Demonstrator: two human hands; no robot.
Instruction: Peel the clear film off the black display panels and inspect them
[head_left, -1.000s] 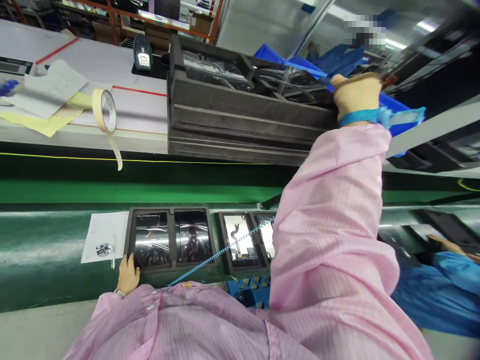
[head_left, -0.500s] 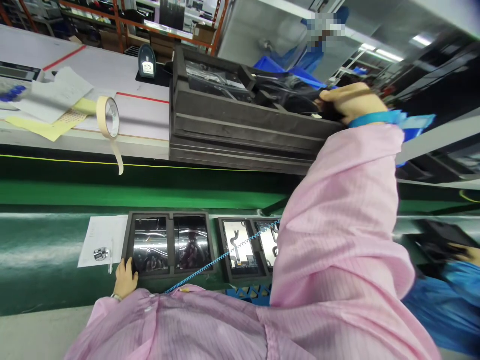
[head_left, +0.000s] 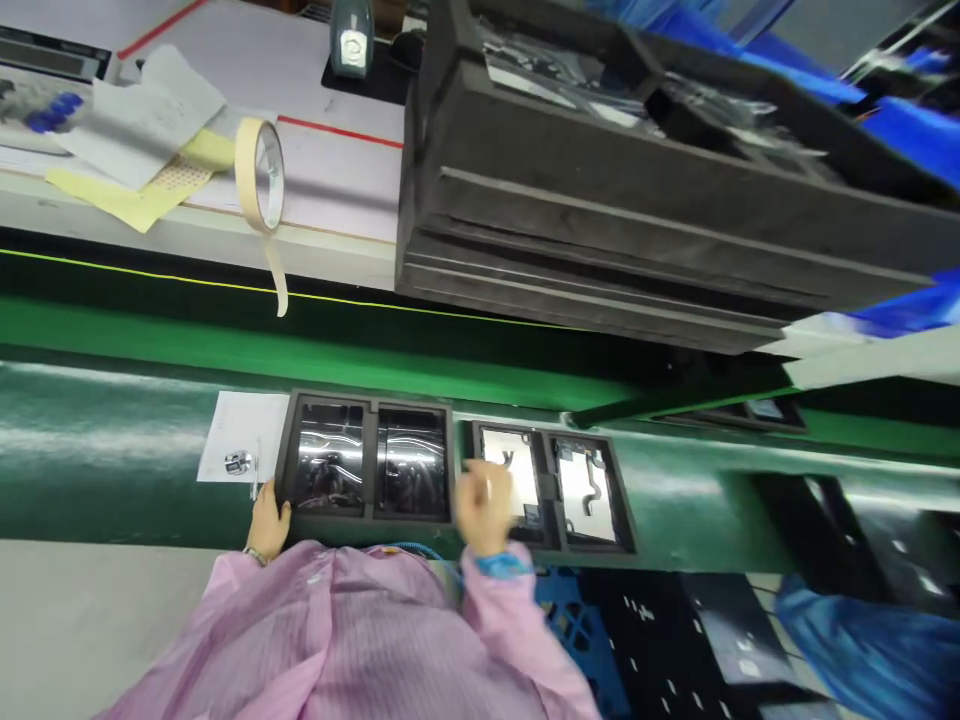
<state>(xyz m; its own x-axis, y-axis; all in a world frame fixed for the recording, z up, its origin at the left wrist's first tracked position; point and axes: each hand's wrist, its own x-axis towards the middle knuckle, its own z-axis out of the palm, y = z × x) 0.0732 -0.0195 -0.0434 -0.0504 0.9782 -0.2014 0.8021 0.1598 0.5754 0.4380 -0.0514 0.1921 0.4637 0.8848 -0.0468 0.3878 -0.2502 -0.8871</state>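
Observation:
My left hand [head_left: 268,520] rests at the lower left corner of a black foam tray [head_left: 370,460] that holds two dark glossy panels, its fingers apart on the frame. Blurred by motion, my right hand [head_left: 484,505] hovers over the left part of a second black tray [head_left: 546,490]. That tray carries two panels with bright silvery backs and dark flex strips. The right hand's fingers are smeared, so whether it holds anything cannot be made out. A blue band circles the right wrist.
A stack of black foam trays [head_left: 600,220] sits on the upper shelf, beside a tape roll [head_left: 259,176], papers [head_left: 154,115] and a scanner [head_left: 352,40]. White paper [head_left: 241,435] lies left of the trays. A person's blue sleeve [head_left: 862,640] shows at lower right.
My right hand has come down from the tray stack on the shelf to the second tray. The view has shifted; my left hand stays at the first tray's corner.

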